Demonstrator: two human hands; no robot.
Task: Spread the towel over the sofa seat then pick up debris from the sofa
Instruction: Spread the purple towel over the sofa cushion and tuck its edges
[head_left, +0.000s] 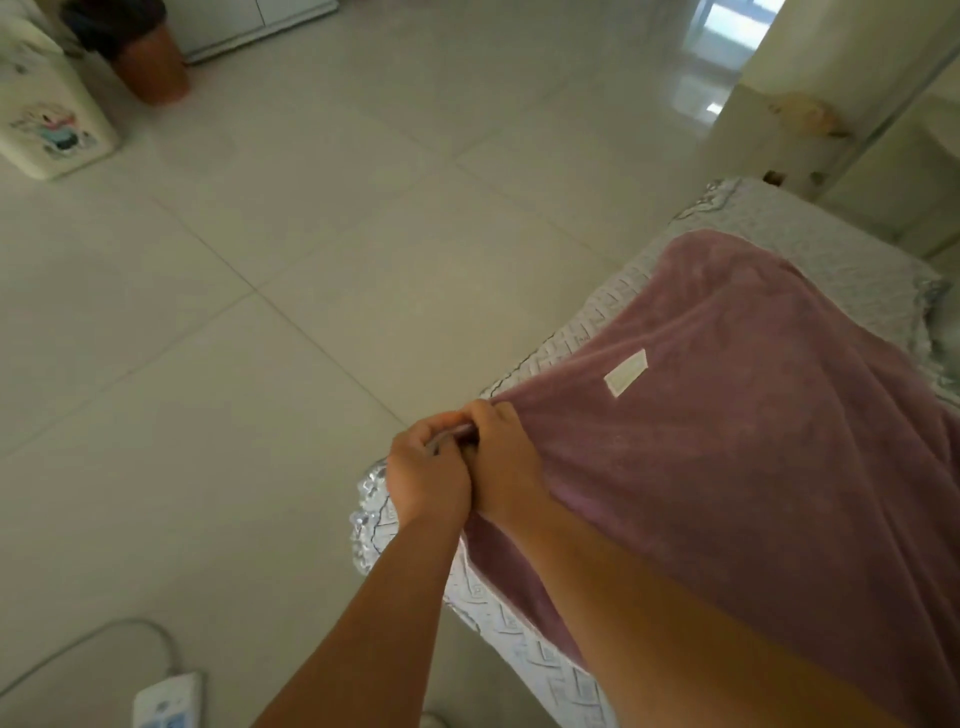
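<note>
A mauve towel with a white label lies draped over the sofa seat, which wears a pale patterned cover. My left hand and my right hand are pressed together at the towel's front left edge, both pinching the cloth there. The towel rises in taut folds from that pinched spot toward the far end of the seat. My right forearm hides the towel's near part. No debris shows on the sofa.
Pale tiled floor fills the left. A white appliance with a cartoon sticker and a brown bin stand at the far left. A white power strip with its cable lies near my feet. A wall edge is behind the sofa.
</note>
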